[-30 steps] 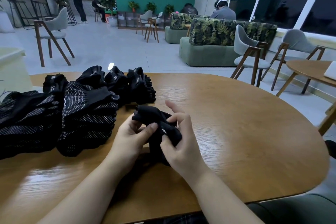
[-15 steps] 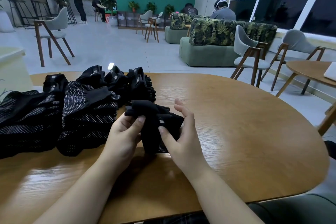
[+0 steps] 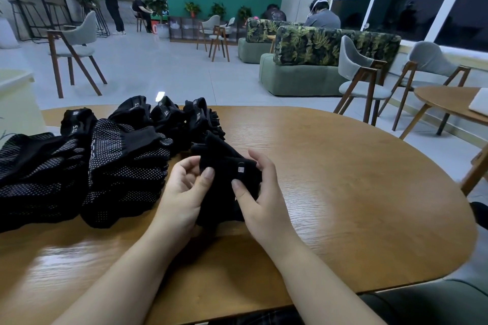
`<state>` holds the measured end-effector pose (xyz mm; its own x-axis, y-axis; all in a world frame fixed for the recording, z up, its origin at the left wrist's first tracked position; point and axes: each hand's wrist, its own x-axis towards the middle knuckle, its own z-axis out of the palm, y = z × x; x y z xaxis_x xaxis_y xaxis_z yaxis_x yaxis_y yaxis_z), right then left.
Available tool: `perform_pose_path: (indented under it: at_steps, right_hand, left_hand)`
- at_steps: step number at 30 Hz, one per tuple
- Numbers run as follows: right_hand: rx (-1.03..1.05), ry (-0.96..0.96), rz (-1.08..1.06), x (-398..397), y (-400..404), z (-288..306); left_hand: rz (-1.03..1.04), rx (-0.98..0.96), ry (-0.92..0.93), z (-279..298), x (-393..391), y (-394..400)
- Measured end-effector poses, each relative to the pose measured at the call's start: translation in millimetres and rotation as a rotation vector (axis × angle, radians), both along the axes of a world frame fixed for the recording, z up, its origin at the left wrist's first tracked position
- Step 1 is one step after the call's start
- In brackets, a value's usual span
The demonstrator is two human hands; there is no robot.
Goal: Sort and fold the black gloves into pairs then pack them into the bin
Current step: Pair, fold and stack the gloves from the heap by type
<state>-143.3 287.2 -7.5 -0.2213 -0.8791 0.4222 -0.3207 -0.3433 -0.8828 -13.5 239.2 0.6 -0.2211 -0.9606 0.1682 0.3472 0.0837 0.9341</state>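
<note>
A folded bundle of black gloves point(image 3: 224, 182) is held between both hands just above the wooden table point(image 3: 356, 192). My left hand point(image 3: 184, 192) pinches its left side with thumb and curled fingers. My right hand point(image 3: 260, 198) grips its right side, thumb on the front, fingers wrapped behind. A small white tag shows on the bundle. To the left lies a pile of black gloves with white grip dots point(image 3: 124, 166). Behind it sits a row of folded glove pairs point(image 3: 169, 116). No bin is in view.
A second dotted glove pile point(image 3: 31, 179) lies at the table's left edge. Grey chairs point(image 3: 361, 79) stand beyond the far edge, another round table point(image 3: 449, 103) at the right. People sit and stand far back in the room.
The bundle has been turned and pulled tighter between the hands; a white tag now faces me. My right fingers have closed round its right side, and both hands shifted slightly up.
</note>
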Motion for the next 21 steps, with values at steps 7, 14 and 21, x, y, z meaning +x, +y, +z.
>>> perform_pose_path:
  at_steps: [7,14,21]
  right_hand:
    - [0.006,-0.055,-0.169,-0.3,-4.0,0.8]
    - [0.055,-0.262,-0.074,-1.9,-4.0,3.2]
    - [0.017,-0.228,-0.117,-10.6,-30.8,18.8]
  left_hand:
    - [-0.015,-0.189,-0.432,-6.2,-4.8,9.5]
    - [-0.029,-0.087,-0.283,-0.6,-3.6,8.6]
    - [-0.036,-0.259,-0.666,26.8,3.3,-20.5]
